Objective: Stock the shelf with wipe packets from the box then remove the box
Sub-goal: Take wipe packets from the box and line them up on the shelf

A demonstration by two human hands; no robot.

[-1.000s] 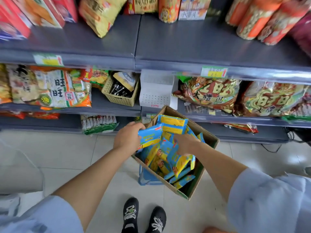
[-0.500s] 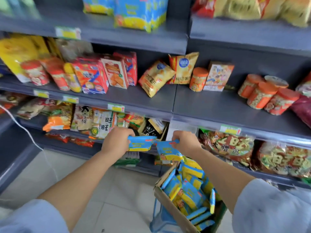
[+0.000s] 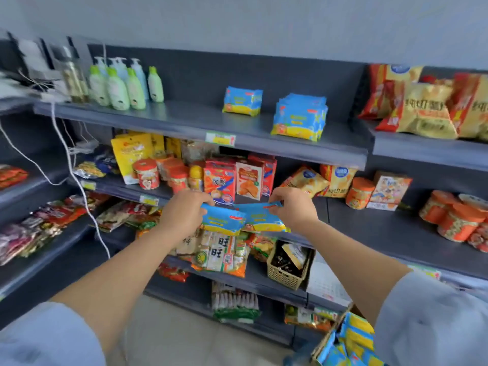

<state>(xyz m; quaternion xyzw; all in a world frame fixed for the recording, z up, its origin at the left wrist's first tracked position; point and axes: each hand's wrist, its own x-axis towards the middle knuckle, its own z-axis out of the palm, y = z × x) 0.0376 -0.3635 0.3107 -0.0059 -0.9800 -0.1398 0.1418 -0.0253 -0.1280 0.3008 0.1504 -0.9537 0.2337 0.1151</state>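
Note:
My left hand point(image 3: 183, 211) grips a blue and yellow wipe packet point(image 3: 223, 220) by its left end. My right hand point(image 3: 291, 207) pinches a second wipe packet point(image 3: 260, 217) by its top edge; the two packets overlap in front of the snack shelves. On the top grey shelf point(image 3: 184, 122) stand a single wipe packet point(image 3: 242, 101) and a row of several upright wipe packets point(image 3: 299, 117). The cardboard box point(image 3: 330, 339) with more packets shows at the bottom right corner, partly hidden by my right sleeve.
Green lotion bottles point(image 3: 121, 84) stand at the left of the top shelf, snack bags point(image 3: 420, 101) at its right. Lower shelves carry boxes, tubs and a wicker basket point(image 3: 287, 270). A white cable point(image 3: 71, 165) hangs down the left side.
Both hands lifted a packet each out of the box and raised them. My view swung up from the box to the top shelf, where stocked packets now show.

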